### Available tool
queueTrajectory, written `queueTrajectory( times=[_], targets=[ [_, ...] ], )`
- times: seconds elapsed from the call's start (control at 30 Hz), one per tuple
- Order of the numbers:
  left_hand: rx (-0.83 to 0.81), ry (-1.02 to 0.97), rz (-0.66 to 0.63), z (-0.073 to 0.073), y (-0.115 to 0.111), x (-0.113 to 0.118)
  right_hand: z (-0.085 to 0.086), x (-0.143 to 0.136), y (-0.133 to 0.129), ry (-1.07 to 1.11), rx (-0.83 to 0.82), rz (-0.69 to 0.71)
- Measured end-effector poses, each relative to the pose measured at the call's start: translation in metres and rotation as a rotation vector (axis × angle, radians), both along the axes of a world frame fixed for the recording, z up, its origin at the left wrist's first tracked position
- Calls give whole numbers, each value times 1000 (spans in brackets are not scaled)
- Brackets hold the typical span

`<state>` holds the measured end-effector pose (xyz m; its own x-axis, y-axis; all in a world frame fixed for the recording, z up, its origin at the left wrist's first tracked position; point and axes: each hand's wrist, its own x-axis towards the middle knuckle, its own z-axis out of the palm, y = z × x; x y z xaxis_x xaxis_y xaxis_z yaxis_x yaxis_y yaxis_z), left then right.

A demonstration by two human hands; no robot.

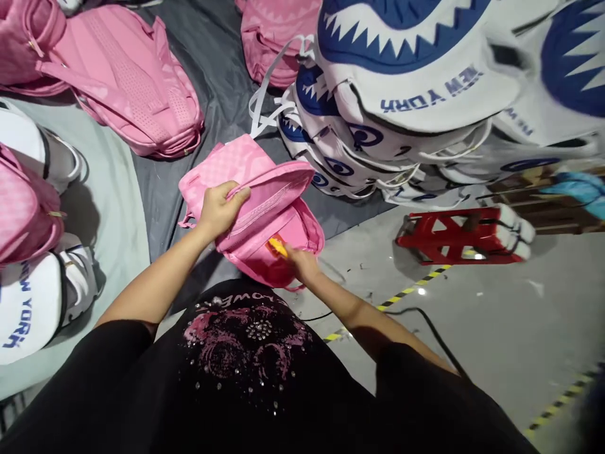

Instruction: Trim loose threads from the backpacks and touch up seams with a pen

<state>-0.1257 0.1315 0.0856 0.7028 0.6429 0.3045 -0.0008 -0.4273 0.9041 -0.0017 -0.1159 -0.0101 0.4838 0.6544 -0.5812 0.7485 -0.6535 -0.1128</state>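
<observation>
Floor (472,328) borders the grey cloth (217,69) at four o'clock from the open pink bag (265,198). Left hand (221,209) grips its upper side; right hand (304,265) clasps a yellow object (278,246) inside.

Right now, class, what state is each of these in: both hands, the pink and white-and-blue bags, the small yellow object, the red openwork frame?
Bare left hand: closed on the open flap
Bare right hand: closed around the small yellow object
Pink checked fabric bag: open
Small yellow object: held, partly hidden
Pink backpack: lying straps up
White-and-blue shark-faced bags: stacked
Red openwork frame: resting on the grey floor
</observation>
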Motion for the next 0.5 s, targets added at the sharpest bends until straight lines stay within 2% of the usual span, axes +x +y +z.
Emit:
queueTrajectory(
  times=[0.1, 0.2, 0.3, 0.43, 0.5],
  targets=[
    [-97, 29, -36, -2, 11, 6, -33, -17, 11, 84, 100, 34],
    [-133, 62, 21, -7, 20, 5, -52, -22, 11, 27, 134, -92],
    [-95, 77, 44, -10, 22, 5, -59, -19, 7, 32, 194, -264],
    [-22, 80, 46, -5, 14, 6, -61, -21, 6, 116, 299, -308],
    [69, 82, 60, 2, 3, 4, -61, -25, 9, 110, 313, -386]
  ],
)
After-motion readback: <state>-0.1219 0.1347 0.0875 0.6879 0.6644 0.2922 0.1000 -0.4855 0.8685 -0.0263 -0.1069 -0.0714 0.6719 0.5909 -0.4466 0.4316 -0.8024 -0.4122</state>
